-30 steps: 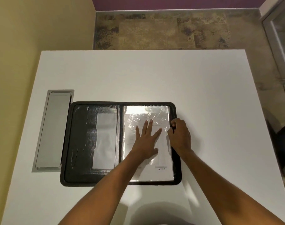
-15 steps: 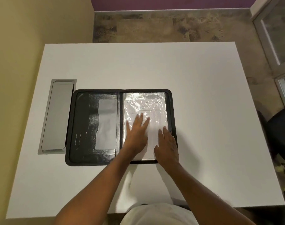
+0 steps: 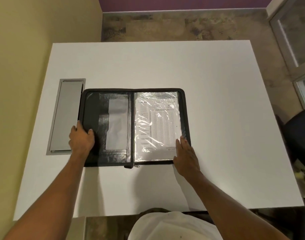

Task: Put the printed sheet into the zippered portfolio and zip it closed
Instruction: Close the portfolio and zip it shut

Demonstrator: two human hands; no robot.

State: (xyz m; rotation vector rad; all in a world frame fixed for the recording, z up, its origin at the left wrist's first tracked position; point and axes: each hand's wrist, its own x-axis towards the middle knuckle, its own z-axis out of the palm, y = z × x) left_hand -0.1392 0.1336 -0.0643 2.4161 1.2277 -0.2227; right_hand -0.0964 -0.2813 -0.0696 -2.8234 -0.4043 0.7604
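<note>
on white rectangular table (image 3: 217, 101): black zippered leatherette portfolio (image 3: 92, 104) lying fully open, flat. printed white paper sheet w/ dense columns of small type (image 3: 158, 125) sits in right half, under crinkly clear plastic sleeve (image 3: 144, 101), so insertion looks done; closing + zipping not yet. left hand (image 3: 81, 138) clamped on portfolio's left edge, thumb on inside face, fingers curled round/under the rim, holding that cover. right hand (image 3: 187, 156) laid flat w/ fingers extended on lower right corner of sheet and rim, gripping nothing. small metal zip pull (image 3: 137, 165) at near end of spine. grey metal cable hatch (image 3: 66, 115) set in table just beside left edge.

risks: folding left cover over w/ right hand lifted early could let sleeve buckle or sheet creep out, then catch in zip teeth. cover swung crooked = rims misaligned, zip jams at corners. pull tucked under spine, prob awkward to reach.

writing: headings + table on sheet, too small/glare-washed to read; no brand seen.
</note>
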